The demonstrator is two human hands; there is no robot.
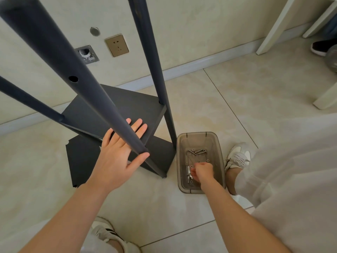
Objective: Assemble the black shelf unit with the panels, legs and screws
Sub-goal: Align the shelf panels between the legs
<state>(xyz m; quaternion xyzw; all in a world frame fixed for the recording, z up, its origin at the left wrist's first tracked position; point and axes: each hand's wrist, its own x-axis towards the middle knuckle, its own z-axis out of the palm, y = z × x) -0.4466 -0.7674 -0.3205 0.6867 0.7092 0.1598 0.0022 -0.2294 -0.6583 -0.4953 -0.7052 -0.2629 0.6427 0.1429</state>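
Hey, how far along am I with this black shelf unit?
Done: the legs stand upright with one panel fixed between them. In hand: your left hand steadies the near leg while your right hand reaches among the screws in the grey tray. Left: a notched panel looks loose on the floor, and the near leg's upper hole is empty, so at least one level remains.

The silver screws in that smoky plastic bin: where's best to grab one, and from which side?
Pinch a silver screw across its shaft, coming straight down: they lie flat on the floor of the smoky plastic bin, whose walls block the sides. The right hand reaches in from above.
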